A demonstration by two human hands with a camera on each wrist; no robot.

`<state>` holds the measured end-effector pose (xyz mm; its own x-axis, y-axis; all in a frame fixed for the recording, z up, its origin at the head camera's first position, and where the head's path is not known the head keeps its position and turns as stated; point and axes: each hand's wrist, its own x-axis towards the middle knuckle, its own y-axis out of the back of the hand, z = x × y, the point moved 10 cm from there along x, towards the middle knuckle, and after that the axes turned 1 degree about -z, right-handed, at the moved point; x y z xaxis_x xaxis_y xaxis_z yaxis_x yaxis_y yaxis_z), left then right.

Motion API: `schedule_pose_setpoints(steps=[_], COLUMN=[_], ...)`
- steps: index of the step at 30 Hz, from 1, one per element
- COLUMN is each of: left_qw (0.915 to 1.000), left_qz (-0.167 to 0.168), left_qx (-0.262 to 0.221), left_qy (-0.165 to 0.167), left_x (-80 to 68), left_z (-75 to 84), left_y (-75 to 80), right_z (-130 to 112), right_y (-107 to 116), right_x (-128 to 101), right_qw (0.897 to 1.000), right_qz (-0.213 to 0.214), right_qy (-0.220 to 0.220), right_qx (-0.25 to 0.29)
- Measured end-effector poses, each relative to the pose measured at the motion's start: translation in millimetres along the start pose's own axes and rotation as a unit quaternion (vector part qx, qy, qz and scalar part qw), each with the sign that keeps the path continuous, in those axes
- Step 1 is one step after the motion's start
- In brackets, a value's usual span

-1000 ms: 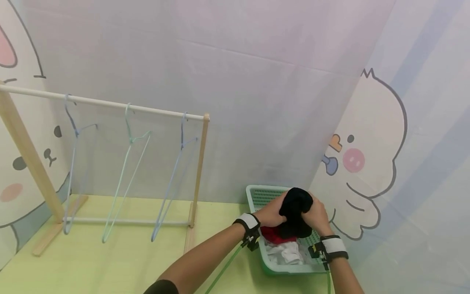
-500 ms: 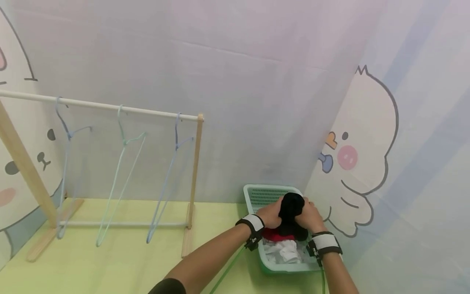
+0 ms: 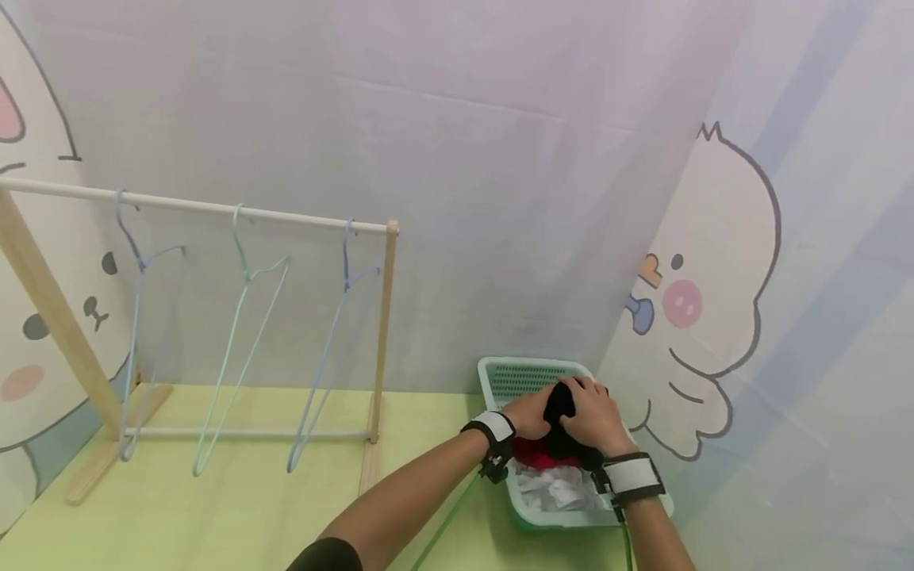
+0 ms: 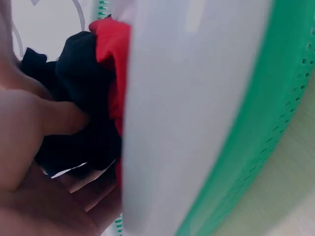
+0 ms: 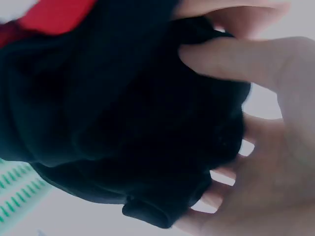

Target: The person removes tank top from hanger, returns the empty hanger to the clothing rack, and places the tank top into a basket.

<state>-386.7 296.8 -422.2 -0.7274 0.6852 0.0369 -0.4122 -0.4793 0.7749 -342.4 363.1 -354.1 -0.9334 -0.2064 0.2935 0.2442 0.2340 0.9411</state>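
A black garment is bunched between both hands over a green plastic basket at the right of the floor. My left hand grips it from the left; its thumb presses into the black cloth. From the right and above, my right hand grips it, fingers curled round the black fabric. Under the bundle lie a red garment and white cloth in the basket.
A wooden clothes rack stands at the left on the green floor, with three empty wire hangers on its white rail. Printed backdrop walls close in behind and to the right of the basket. Green cables run from both wristbands.
Both hands have lowered the black garment from above the basket rim down onto the clothes in the basket. My right hand now lies over the top of it.
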Motion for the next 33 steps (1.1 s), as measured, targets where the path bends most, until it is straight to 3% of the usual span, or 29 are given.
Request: schedule_pose_setpoints(steps=[5, 9, 11, 17, 23, 27, 33], left_qw=[0.9991, 0.9964, 0.9961, 0.997, 0.9891, 0.9895, 0.9917], left_qz=[-0.04, -0.079, -0.079, -0.022, 0.007, 0.009, 0.036], left_qx=[-0.01, -0.028, -0.029, 0.005, 0.088, 0.066, 0.033], left_qy=[-0.006, -0.015, -0.024, -0.074, -0.118, -0.128, -0.118], left_x=[-9.6, -34.2, -48.4, -96.4, -161.9, -200.7, -244.6], left_z=[-3.0, 3.4, 7.8, 14.2, 4.8, -8.1, -31.5], left_y=[-1.3, 7.2, 14.9, 35.8, 35.7, 38.6, 52.2], right_z=[21, 37, 45, 61, 67, 69, 66], right_y=[-19, -34, -40, -52, -51, -44, -37], right_x=[2, 4, 4, 8, 9, 11, 10], right_qw=[0.998, 0.993, 0.99, 0.982, 0.981, 0.982, 0.979], right_qz=[-0.02, -0.046, -0.06, -0.091, -0.066, -0.028, -0.009], right_qy=[-0.059, -0.106, -0.126, -0.165, -0.176, -0.177, -0.175], right_qx=[-0.006, 0.004, 0.006, 0.021, 0.041, 0.059, 0.104])
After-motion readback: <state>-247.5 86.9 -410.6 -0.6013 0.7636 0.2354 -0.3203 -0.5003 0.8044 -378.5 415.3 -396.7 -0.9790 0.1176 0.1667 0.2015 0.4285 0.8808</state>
